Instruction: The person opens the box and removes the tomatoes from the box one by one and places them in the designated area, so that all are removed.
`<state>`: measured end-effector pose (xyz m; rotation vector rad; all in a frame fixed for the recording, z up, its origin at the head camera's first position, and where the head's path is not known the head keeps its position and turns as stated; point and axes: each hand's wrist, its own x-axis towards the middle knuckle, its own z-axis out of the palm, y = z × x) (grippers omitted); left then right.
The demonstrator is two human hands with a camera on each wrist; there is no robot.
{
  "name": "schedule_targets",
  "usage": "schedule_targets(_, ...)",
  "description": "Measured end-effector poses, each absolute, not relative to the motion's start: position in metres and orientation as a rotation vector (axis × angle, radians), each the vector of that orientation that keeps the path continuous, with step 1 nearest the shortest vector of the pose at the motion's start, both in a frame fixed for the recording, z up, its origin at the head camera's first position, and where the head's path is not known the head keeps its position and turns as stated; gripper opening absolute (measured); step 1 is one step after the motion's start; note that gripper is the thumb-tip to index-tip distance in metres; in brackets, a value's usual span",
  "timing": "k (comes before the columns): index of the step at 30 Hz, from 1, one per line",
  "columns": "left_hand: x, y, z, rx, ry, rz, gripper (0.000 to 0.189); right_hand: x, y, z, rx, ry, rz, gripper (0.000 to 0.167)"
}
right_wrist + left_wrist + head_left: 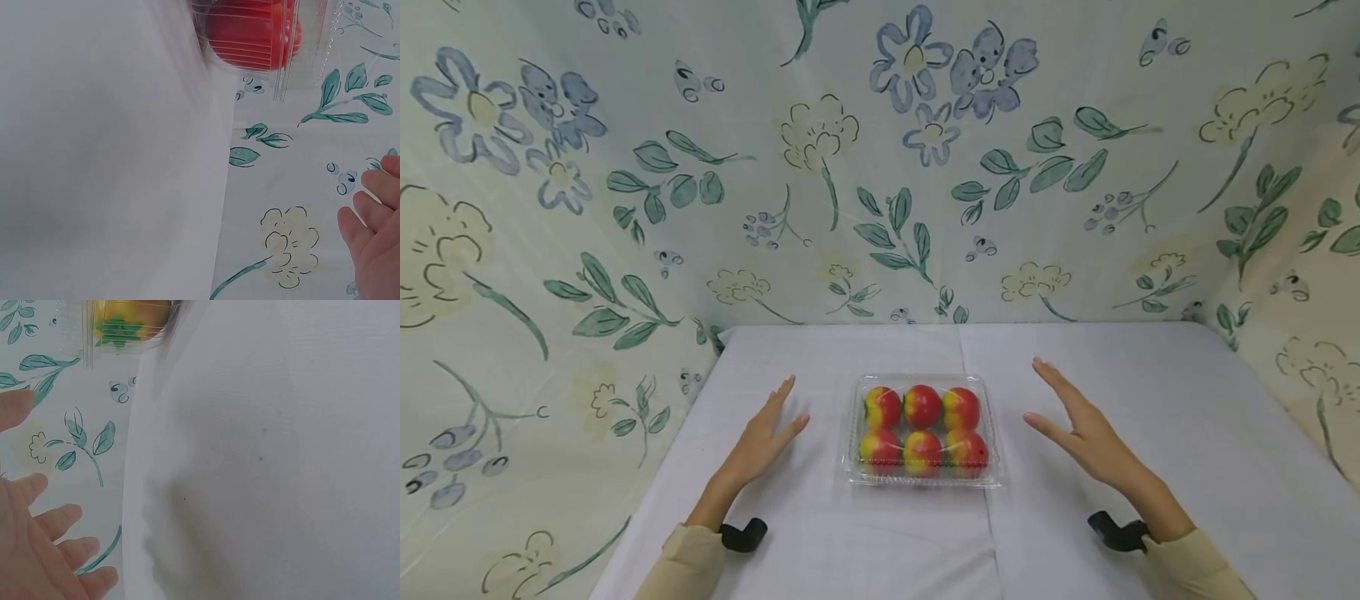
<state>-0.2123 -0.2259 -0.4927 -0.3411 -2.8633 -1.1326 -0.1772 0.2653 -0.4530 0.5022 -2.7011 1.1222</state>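
A clear plastic clamshell box (994, 482) with a closed lid sits on the white cloth between the hands. Inside it lie several red-and-yellow apples (922, 407) in two rows. My left hand (762, 442), fingers extended and thumb apart, hovers left of the box and touches nothing. To the right of the box, my right hand (1090, 433) is likewise spread and holds nothing. The left wrist view catches a box corner (131, 344) with a yellow fruit and green leaf; in the right wrist view, a red fruit (247, 34) shows through the ribbed plastic wall.
A white cloth (1075, 358) covers the table, with a crease running through its middle. Floral curtains (865, 208) hang behind and along both sides. Black wrist mounts (743, 535) are strapped at the cuffs of the beige sleeves (685, 562).
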Motion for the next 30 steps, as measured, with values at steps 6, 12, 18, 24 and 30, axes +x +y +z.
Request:
schedule_targets(6, -0.21, -0.221, -0.492, -0.317, -2.84, -1.233, 0.076, -0.177, 0.258, -0.449, 0.562, -2.64, 1.051, 0.083)
schedule_targets(12, -0.206, -0.213, -0.494, -0.22, -2.83, -1.317, 0.077, -0.175, 0.248, -0.444, 0.622, -2.584, 0.989, 0.083)
schedule_targets(18, -0.202, -0.209, -0.495, -0.214, -2.749, -1.422, 0.078, -0.171, 0.238, -0.442, 0.699, -2.531, 0.96, 0.082)
schedule_targets(24, -0.199, -0.204, -0.495, -0.181, -2.694, -1.517, 0.073, -0.166, 0.228, -0.439, 0.784, -2.434, 0.946, 0.081)
schedule_targets(30, -0.194, -0.2, -0.495, -0.145, -2.647, -1.653, 0.066, -0.16, 0.215, -0.438, 0.849, -2.404, 0.962, 0.078)
